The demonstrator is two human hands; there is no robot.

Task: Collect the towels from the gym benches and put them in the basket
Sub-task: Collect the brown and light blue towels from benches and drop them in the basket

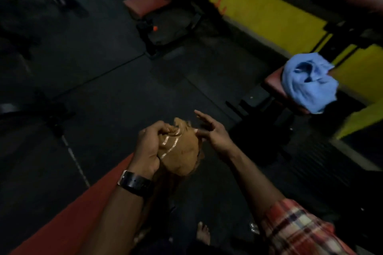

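the view is dim overall, and the dark floor (93,68) swallows most detail. where the light comes from cannot be told. the yellow wall (259,8) and the blue towel (308,83) are the brightest patches, with soft shadows in the towel's folds. pale glossy streaks glint on the brown towel (180,151) gripped in the left hand (149,143), and the watch (134,181) catches a small highlight on its edge. the upper left and upper right corners are smeared with motion blur. straight lines bow towards the edges from the wide lens. the right hand (213,132) looks soft, its outstretched fingertips slightly blurred. blocky noise sits in the shadows.
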